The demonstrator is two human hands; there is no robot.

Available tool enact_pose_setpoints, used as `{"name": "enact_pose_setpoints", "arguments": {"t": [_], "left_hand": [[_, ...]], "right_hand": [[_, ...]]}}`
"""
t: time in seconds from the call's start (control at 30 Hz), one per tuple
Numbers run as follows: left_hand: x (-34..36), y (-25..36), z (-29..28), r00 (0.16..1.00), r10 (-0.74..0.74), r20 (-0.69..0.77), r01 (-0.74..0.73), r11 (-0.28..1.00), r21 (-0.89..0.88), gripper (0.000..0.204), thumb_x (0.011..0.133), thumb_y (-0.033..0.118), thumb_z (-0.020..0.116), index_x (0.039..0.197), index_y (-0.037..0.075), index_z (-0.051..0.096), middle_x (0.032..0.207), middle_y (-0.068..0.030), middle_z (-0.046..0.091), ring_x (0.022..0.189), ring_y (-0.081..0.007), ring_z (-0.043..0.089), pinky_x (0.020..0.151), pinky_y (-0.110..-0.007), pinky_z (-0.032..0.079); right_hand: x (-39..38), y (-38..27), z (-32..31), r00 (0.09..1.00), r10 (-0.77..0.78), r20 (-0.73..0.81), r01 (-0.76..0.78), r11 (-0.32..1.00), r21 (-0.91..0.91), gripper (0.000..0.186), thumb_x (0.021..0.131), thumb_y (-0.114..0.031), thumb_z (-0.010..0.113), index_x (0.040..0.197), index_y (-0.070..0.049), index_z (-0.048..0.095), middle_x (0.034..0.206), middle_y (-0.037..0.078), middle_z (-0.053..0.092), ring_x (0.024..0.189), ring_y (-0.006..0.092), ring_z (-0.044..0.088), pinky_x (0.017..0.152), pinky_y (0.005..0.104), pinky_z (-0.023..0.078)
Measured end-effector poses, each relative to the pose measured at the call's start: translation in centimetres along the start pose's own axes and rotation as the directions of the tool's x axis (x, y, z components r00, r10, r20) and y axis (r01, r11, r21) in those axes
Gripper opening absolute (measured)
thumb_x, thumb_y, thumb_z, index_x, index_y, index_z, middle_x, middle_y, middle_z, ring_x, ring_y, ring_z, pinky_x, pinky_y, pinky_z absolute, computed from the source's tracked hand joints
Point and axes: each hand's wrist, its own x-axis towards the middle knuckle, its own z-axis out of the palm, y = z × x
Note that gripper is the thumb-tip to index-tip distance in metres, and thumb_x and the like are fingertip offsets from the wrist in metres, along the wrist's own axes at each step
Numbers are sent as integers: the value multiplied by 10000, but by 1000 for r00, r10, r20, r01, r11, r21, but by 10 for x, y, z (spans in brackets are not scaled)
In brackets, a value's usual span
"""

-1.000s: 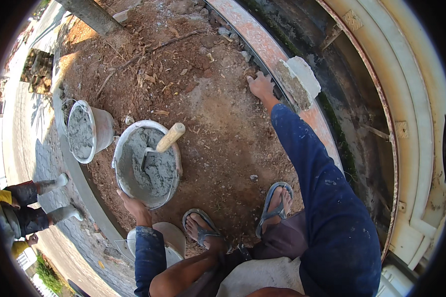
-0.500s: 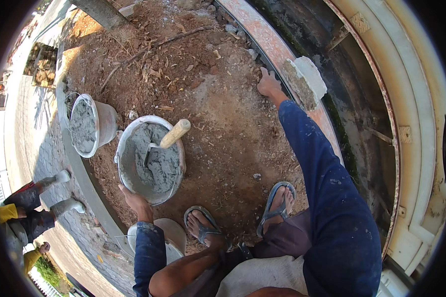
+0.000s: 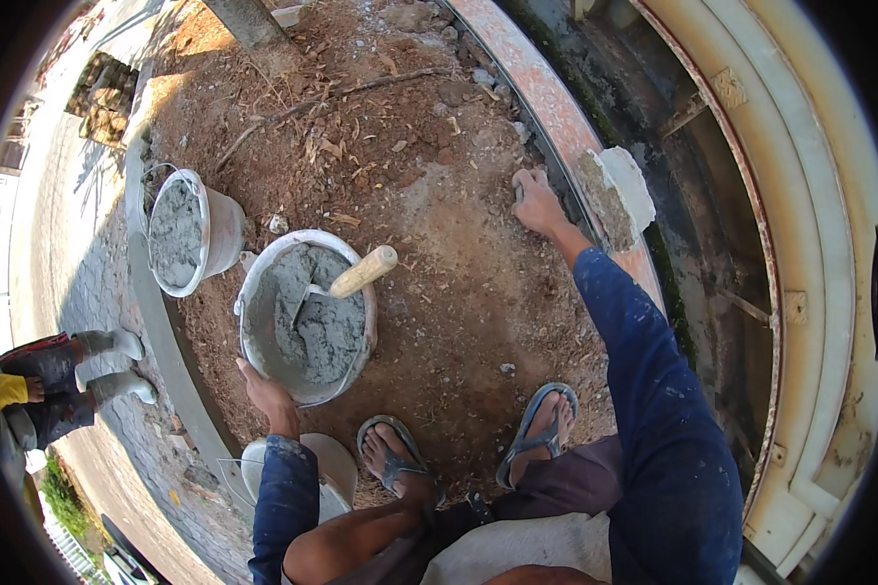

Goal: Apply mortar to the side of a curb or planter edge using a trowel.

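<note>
My left hand (image 3: 268,398) grips the near rim of a bucket (image 3: 260,327) standing on the soil. Wet grey mortar (image 3: 324,336) fills much of it. A trowel (image 3: 364,272) rests there, its blade in the mortar and its wooden handle leaning over the right rim. My right hand (image 3: 539,205) hovers over the ground beside the low wall (image 3: 546,73), fingers curled together. Something small and greyish shows at the fingertips, too little to name. Right of that hand, a broken, white-faced chunk of masonry (image 3: 622,198) sits on the wall.
A second mortar-filled bucket (image 3: 226,234) stands at the left, and another pale bucket (image 3: 334,463) is by my left forearm. A concrete kerb (image 3: 156,307) borders the soil. Beyond it stands a person in boots (image 3: 122,387). A dark gap (image 3: 712,214) lies right of the wall.
My right hand has drawn back slightly from the wall's edge, its fingers going from spread to curled. My left hand stays on the bucket rim. The person at left has shifted their legs.
</note>
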Motion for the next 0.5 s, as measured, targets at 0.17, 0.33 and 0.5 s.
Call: {"name": "enact_pose_setpoints", "arguments": {"t": [0.17,0.33,0.5], "left_hand": [[2,-5,-1,1000,14,-5,-14,999,37,692,995,553,361,1185,-63,613,1114,-147,649,1006,-258,603,909,-346,446],[2,-4,-3,999,37,-6,-37,998,43,696,1003,549,365,1171,-80,613,1104,-160,650,993,-255,607,895,-350,455],[-5,1,2,999,47,-13,-46,999,26,692,1009,538,367,1143,-93,617,1083,-160,655,971,-251,611,878,-349,460]], "right_hand": [[-21,-50,-22,995,-9,100,11,1000,-25,363,692,-121,668,990,-84,463,1066,223,515,940,416,519,834,496,432],[-58,-89,-11,960,77,269,-79,997,-1,346,733,-161,691,981,-77,465,1023,175,538,990,350,542,836,477,438],[-76,-117,21,518,301,801,-846,41,532,284,993,-382,465,1152,-160,543,1154,43,595,1029,204,572,907,456,435]]}}
